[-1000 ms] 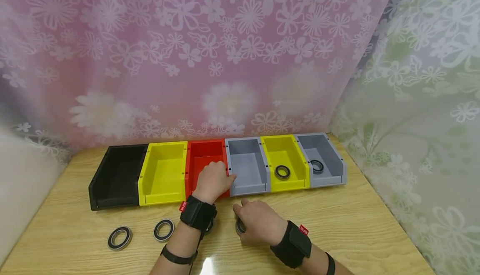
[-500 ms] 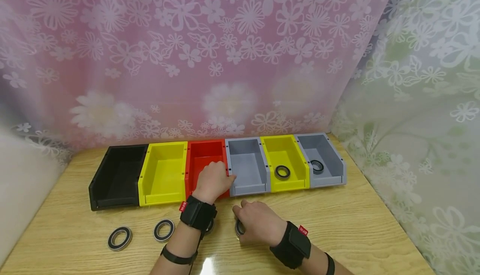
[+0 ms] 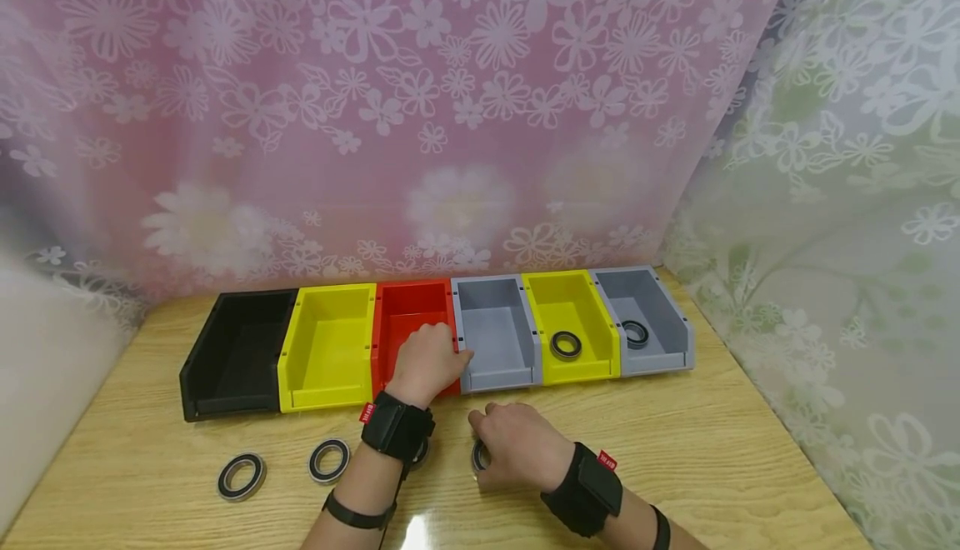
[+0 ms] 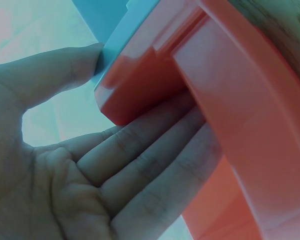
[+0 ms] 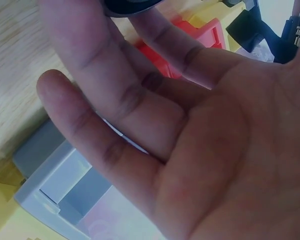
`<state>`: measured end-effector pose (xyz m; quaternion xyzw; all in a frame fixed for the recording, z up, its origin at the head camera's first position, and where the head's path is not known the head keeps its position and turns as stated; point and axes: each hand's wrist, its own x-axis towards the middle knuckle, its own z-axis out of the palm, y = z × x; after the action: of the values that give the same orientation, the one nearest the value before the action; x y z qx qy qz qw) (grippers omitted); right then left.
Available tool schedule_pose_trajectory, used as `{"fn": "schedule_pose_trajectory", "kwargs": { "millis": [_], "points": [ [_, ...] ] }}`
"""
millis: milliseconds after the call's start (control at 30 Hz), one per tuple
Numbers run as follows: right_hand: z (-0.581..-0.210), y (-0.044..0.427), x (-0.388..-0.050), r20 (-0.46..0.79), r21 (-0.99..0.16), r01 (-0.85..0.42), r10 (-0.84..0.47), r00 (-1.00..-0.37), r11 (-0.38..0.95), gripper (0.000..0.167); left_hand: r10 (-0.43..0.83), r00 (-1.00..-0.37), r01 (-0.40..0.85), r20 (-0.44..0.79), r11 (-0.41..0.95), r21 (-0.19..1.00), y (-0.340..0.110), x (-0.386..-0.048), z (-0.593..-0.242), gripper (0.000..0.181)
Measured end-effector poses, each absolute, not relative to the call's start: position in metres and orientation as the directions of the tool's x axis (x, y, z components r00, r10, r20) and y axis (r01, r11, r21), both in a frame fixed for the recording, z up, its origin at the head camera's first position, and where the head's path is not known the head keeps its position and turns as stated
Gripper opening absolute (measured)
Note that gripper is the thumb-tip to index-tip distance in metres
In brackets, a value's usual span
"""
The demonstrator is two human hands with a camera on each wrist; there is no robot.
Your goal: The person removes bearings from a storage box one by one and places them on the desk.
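Observation:
My left hand [image 3: 426, 362] reaches over the front of the red bin [image 3: 415, 297]. In the left wrist view its fairly straight fingers [image 4: 140, 150] lie inside that bin, tips hidden behind the front lip, while the thumb touches the edge of the neighbouring grey bin [image 3: 495, 335]. No object shows in the palm. My right hand [image 3: 525, 446] pinches a ball bearing [image 3: 480, 455] at the table, partly covered by the hand; its dark rim [image 5: 130, 6] shows at the top of the right wrist view. Another bearing [image 3: 422, 452] is half hidden behind my left wrist.
Two bearings, one farther left [image 3: 242, 476] and one nearer [image 3: 328, 460], lie on the wooden table [image 3: 720, 467]. A black bin [image 3: 238, 350] and a yellow bin [image 3: 330, 342] stand left. The right yellow bin [image 3: 562, 300] and end grey bin [image 3: 637, 300] each hold one bearing.

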<state>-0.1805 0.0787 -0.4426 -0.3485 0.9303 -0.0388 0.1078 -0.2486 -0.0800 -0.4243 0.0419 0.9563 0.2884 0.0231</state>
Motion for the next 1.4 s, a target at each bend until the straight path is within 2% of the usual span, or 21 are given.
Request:
{"fn": "schedule_pose_trajectory", "kwargs": {
  "millis": [300,833,1033,1200,1400],
  "points": [
    [-0.447,0.077,-0.180,-0.145,-0.119,-0.644,-0.655,-0.741,0.755,0.034,0.092,-0.995,0.059,-0.031,0.827,0.558,-0.080,-0.248,-0.425,0.036],
    [-0.446,0.077,-0.178,-0.158,-0.093,-0.625,-0.632,-0.759,0.775,0.043,0.091,-0.996,0.063,-0.026,0.840,0.539,-0.079,-0.249,-0.426,0.037],
    [-0.445,0.078,-0.180,-0.167,-0.151,-0.606,-0.624,-0.763,0.781,0.047,0.093,-0.995,0.063,-0.027,0.835,0.547,-0.079,-0.249,-0.425,0.037],
    [-0.445,0.078,-0.185,-0.101,-0.189,-0.635,-0.658,-0.746,0.749,0.038,0.100,-0.995,0.079,-0.010,0.834,0.545,-0.078,-0.248,-0.425,0.037],
    [-0.439,0.079,-0.190,0.022,-0.130,-0.683,-0.686,-0.727,0.719,0.031,0.089,-0.996,0.072,-0.004,0.827,0.558,-0.078,-0.246,-0.427,0.032]
  ]
}}
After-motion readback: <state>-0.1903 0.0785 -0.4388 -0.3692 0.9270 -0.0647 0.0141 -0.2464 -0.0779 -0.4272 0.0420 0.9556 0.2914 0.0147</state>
